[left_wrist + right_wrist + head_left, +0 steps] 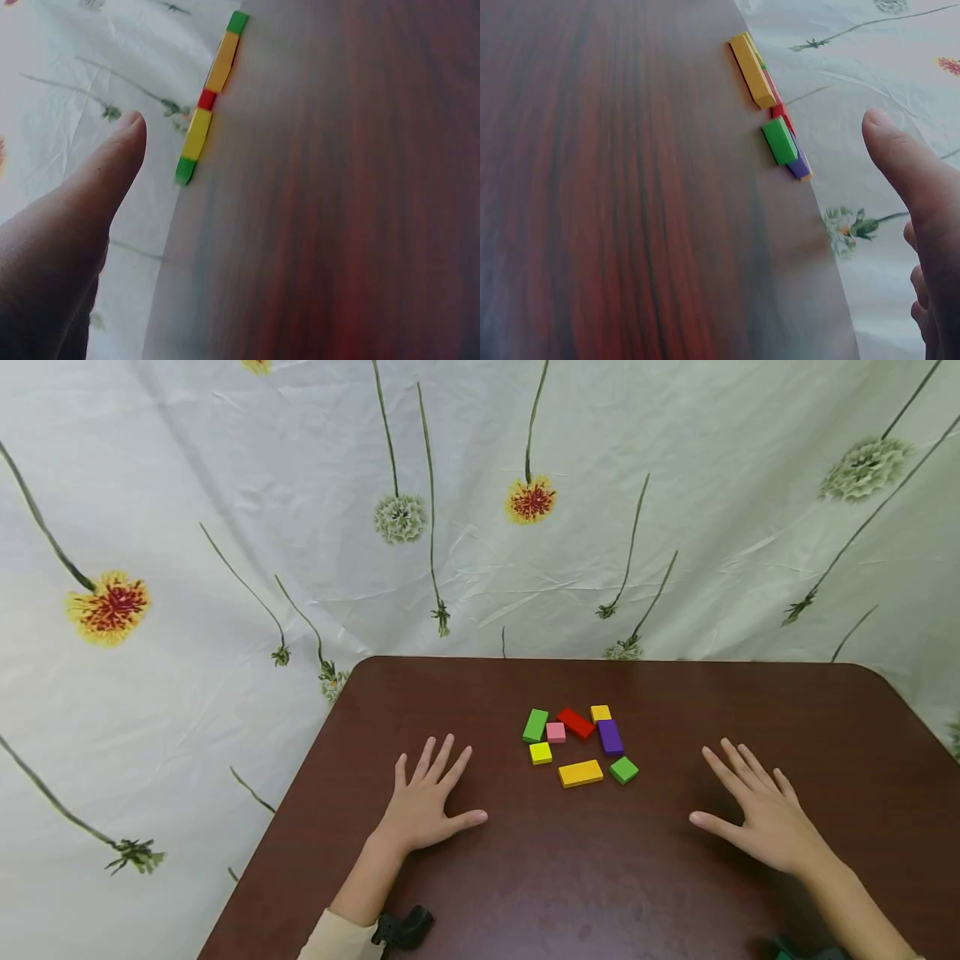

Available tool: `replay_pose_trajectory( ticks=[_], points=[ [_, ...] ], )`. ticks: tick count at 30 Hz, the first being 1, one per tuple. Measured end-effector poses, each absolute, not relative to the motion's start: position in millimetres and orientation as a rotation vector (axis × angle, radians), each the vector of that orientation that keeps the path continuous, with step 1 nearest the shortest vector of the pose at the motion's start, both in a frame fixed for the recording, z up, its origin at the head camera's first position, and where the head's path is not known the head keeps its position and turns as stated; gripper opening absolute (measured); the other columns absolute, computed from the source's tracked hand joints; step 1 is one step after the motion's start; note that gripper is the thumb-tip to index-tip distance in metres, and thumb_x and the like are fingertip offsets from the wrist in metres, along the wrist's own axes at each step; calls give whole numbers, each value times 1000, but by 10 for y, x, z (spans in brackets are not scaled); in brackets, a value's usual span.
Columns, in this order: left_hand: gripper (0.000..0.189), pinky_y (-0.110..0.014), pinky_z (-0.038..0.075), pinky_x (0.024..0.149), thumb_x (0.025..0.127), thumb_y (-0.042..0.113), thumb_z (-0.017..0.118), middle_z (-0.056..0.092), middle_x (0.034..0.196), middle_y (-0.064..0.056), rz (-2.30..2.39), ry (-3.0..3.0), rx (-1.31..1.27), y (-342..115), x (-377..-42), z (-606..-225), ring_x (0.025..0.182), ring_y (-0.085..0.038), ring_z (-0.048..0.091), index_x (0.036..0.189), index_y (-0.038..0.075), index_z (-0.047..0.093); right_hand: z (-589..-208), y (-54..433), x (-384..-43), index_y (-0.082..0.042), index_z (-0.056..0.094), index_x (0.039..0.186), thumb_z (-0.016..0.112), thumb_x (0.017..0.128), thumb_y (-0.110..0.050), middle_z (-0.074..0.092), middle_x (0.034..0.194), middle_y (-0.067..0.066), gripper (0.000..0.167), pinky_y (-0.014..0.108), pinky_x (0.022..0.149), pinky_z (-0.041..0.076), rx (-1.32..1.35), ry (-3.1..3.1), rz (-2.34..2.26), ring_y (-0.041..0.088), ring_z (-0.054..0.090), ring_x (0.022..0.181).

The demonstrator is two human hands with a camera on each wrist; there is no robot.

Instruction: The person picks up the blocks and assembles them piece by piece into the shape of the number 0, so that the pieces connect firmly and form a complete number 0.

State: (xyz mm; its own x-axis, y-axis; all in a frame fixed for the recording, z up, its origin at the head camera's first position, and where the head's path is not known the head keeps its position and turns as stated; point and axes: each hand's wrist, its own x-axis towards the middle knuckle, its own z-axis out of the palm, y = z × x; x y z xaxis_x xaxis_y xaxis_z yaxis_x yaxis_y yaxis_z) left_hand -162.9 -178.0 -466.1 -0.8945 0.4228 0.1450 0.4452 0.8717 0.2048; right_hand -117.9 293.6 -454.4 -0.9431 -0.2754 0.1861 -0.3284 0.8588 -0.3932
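Observation:
Several coloured blocks lie in a loose group on the dark brown table (570, 877). On the group's left are a long green block (536, 726), a small pink block (556, 732) and a small yellow block (541, 753). A red block (576, 723) lies slanted at the back, near a small orange-yellow block (601, 713) and a purple block (611, 737). At the front are a long orange-yellow block (581, 774) and a small green block (624, 770). My left hand (425, 802), fingers spread, is left of them; my right hand (765, 814), likewise spread, is farther off to the right. Neither holds anything.
Behind the table hangs a pale cloth (300, 485) printed with flowers and stems. The table's far edge (675, 662) runs just beyond the blocks. A black strap device (405, 928) sits at the left wrist, by a cream sleeve (341, 937).

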Motion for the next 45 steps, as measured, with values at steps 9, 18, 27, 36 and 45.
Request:
replay_pose_trajectory(
  ticks=[9,18,27,36,45],
  points=[
    [91,-63,12,109,86,69,53,21,161,-8,-387,-2885,-934,-1385,-1876,-4664,146,-31,16,156,17,27,-4590,2650,-1434,-4,43,146,72,87,-39,42,146,23,75,71,98,21,562,-2786,806,43,32,136],
    [84,-47,30,110,89,62,57,40,151,-5,-363,-2878,-1068,-909,-2024,-4610,139,-24,34,152,12,35,-4647,2253,-1671,0,58,131,75,86,-27,60,128,18,55,68,95,31,690,-2688,890,40,47,122],
    [56,-36,43,93,87,49,69,63,125,1,-276,-2793,-1080,-579,-2073,-4618,113,-18,53,132,15,62,-4701,1915,-1862,-3,66,121,78,83,-23,65,119,14,45,63,94,36,789,-2693,865,36,52,117],
    [42,-25,42,80,86,42,72,68,114,4,-293,-2813,-1094,-457,-2103,-4666,93,-14,52,119,17,70,-4699,1792,-1922,-6,70,115,76,84,-18,67,115,9,34,60,94,36,843,-2735,815,32,54,115],
    [34,-24,40,75,87,36,72,70,108,3,-337,-2804,-1116,-457,-2108,-4682,85,-13,48,114,15,72,-4728,1793,-1907,-6,73,110,78,82,-14,68,107,6,30,57,96,33,853,-2730,795,28,56,105]
  ],
)
